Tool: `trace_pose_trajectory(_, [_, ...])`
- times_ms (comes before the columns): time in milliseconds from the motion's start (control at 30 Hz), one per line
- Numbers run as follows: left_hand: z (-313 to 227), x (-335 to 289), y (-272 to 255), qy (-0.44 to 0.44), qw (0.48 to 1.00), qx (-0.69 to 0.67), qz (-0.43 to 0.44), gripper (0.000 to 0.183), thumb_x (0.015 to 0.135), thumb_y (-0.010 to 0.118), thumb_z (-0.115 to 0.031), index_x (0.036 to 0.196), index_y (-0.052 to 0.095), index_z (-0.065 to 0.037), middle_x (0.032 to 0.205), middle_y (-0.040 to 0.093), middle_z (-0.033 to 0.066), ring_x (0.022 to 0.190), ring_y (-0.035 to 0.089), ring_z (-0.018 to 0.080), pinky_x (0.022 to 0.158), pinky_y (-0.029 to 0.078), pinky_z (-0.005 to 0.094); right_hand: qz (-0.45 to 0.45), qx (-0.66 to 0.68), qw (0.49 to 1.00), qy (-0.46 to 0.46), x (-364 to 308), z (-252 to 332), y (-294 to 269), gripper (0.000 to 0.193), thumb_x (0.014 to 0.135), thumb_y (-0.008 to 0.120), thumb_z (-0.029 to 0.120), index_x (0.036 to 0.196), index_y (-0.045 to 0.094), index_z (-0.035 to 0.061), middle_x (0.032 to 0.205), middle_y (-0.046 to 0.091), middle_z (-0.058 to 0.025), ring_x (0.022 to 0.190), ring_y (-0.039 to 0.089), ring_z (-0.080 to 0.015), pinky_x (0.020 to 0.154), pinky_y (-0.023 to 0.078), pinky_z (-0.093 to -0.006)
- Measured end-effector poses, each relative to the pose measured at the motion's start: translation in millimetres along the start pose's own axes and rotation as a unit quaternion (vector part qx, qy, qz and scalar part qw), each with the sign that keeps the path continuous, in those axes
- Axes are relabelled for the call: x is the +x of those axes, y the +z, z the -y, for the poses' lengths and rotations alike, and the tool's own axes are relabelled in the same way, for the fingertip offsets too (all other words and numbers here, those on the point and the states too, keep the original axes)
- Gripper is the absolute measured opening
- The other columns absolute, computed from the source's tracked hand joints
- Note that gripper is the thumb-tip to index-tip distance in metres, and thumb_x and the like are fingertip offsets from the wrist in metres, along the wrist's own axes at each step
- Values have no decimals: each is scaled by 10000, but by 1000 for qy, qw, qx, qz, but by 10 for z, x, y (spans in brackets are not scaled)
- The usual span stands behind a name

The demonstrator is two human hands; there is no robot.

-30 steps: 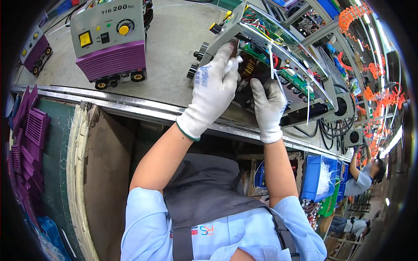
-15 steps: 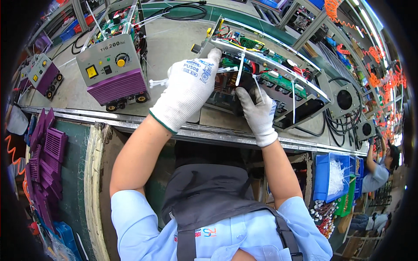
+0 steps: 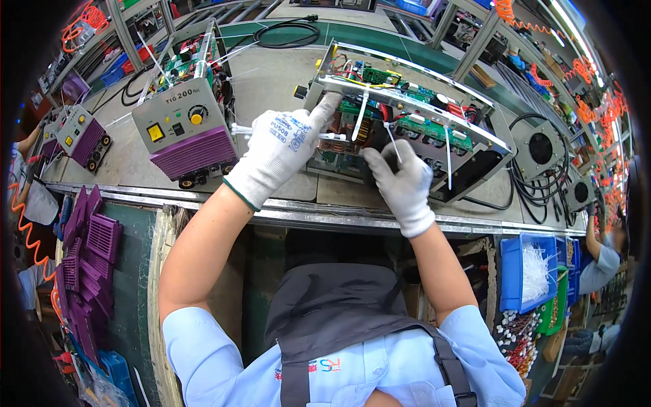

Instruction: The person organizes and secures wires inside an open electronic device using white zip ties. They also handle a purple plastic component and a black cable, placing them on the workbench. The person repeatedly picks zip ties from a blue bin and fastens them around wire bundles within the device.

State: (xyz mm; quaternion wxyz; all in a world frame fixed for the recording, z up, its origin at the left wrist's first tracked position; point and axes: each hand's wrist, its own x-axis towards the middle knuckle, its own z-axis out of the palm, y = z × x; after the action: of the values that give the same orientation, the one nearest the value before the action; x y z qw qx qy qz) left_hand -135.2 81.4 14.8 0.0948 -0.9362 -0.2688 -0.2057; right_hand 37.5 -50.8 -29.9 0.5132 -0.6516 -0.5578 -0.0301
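My left hand (image 3: 281, 146), in a white knit glove, is closed around several white cable ties (image 3: 332, 137), whose ends stick out on both sides. Its index finger stretches to the front end of an uncovered welding machine chassis (image 3: 407, 129) lying before me. In the chassis are green circuit boards (image 3: 434, 125), wires and a copper-coloured coil. White cable-tie tails (image 3: 361, 112) stand out from its near side. My right hand (image 3: 405, 186), also gloved, is beside the chassis, thumb and fingers curled but apart, next to one cable-tie tail (image 3: 392, 140). Some fingertips are hidden.
Another welding machine (image 3: 183, 125) with a purple lower front stands on the left of the bench (image 3: 271, 81). Black cables (image 3: 536, 183) lie coiled at the right. Below are purple plastic panels (image 3: 88, 264) and a blue bin (image 3: 529, 271) of cable ties. Co-workers are at both edges.
My right hand has drawn down slightly from the chassis, with thumb and fingers further apart. My left hand keeps its index finger at the front end. The whole view has shifted a little.
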Motion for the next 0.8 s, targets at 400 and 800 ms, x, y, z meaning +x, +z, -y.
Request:
trace_pose_trajectory(400, [-24, 152, -23, -35, 999, -17, 35, 585, 794, 677, -215, 1334, 476, -113, 778, 687, 59, 727, 692, 248, 591, 527, 384, 120, -180, 976, -20, 187, 570, 19, 652, 918, 601, 216, 1456, 294, 13, 769, 666, -152, 653, 664, -321, 599, 508, -399])
trace_pose_trajectory(800, [16, 198, -63, 2, 999, 1, 41, 502, 828, 653, -212, 1287, 496, -83, 779, 696, 83, 734, 701, 256, 584, 539, 391, 130, -24, 988, 82, 378, 518, 30, 455, 905, 619, 162, 1293, 426, 22, 645, 618, -108, 603, 659, -276, 558, 482, -373])
